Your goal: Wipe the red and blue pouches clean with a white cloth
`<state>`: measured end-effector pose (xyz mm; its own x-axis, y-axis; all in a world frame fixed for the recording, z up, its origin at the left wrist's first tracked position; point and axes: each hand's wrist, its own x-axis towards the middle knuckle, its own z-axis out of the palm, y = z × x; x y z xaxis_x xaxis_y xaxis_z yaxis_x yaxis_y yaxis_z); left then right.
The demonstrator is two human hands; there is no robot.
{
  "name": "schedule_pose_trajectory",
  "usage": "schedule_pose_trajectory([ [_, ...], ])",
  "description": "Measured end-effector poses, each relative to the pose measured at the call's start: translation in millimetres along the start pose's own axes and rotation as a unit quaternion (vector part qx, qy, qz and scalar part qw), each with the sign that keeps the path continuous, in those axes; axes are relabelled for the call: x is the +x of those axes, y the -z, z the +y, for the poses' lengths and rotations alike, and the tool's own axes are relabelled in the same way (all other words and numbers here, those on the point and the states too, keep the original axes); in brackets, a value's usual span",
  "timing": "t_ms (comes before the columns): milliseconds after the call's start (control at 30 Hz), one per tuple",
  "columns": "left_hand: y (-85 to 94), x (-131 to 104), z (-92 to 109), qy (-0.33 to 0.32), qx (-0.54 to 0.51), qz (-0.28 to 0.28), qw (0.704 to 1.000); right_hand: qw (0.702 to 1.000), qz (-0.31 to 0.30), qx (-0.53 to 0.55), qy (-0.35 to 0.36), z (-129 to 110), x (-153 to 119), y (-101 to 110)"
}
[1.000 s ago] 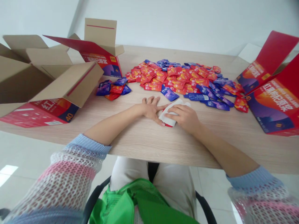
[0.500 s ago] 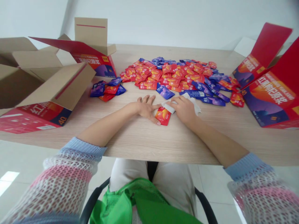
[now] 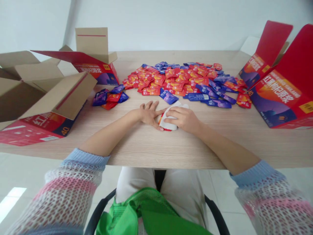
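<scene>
The pale wood-grain surface [image 3: 137, 148] carries everything, and the largest things on it are the open red-and-blue printed cardboard cartons: a near one on the left [image 3: 50, 121], another behind it [image 3: 97, 72], and two on the right, one nearer [image 3: 281, 94] and one farther [image 3: 253, 69]. Between them spreads a loose heap of flat red and blue sachets [image 3: 174, 80], with a small cluster of red and blue sachets [image 3: 112, 97] apart from it, beside the near left carton. The left hand [image 3: 149, 116] lies with its fingers spread, thumb and forefinger against the edge of one flat red-and-orange sachet [image 3: 160, 118], which rests on the surface in front of the heap, mostly covered. The right hand [image 3: 184, 119] lays its fingers close together over a soft white sheet of cloth or tissue [image 3: 171, 126] on top of it; whether the thumb pinches the sheet, I cannot tell. The sachet looks light, pliable and rather slick, likely to slide under rubbing, so its edges or corners seem the best hold; the sheet should crumple easily.
</scene>
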<state>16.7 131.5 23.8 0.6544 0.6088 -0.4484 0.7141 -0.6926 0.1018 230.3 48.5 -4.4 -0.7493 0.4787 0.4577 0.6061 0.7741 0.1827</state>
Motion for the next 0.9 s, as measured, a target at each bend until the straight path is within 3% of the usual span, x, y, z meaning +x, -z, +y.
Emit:
schedule_pose_trajectory([
  [133, -1.1, -1, -1, 0.006, -0.001, -0.001, 1.0, 0.999, -0.038, -0.014, -0.029, 2, 2, 0],
  [433, 1.8, -1, -2, -0.009, -0.001, -0.016, 1.0, 0.964, -0.111, -0.104, -0.219, 27, -5, 1],
  [500, 1.2, -1, -2, -0.01, 0.001, -0.016, 1.0, 0.959, -0.11, -0.121, -0.231, 31, -9, -1],
  [700, -1.8, 1, -3, -0.007, 0.003, -0.011, 1.0, 0.986, -0.013, -0.076, -0.151, 27, -10, 6],
  [900, -2.4, 0, -2, -0.011, 0.0, -0.005, 1.0, 0.999, 0.038, -0.021, 0.008, 4, -3, 8],
])
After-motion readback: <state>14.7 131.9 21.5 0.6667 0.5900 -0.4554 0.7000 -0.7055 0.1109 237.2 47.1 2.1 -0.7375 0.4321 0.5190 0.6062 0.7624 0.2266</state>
